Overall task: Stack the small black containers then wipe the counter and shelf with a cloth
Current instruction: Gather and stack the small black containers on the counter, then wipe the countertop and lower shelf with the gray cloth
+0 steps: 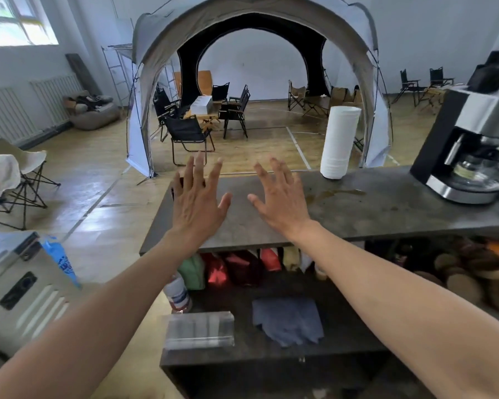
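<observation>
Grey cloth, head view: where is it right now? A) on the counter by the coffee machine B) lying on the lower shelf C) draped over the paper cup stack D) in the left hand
B: the grey cloth lies crumpled on the lower shelf, under the counter; the left hand and right hand are both open, fingers spread, holding nothing above the counter.

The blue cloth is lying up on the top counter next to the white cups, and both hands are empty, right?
Not quite. The head view shows the blue cloth lying on the lower shelf, not on the top counter beside the white cups. The rest holds: the left hand and right hand are both open and empty.
</observation>
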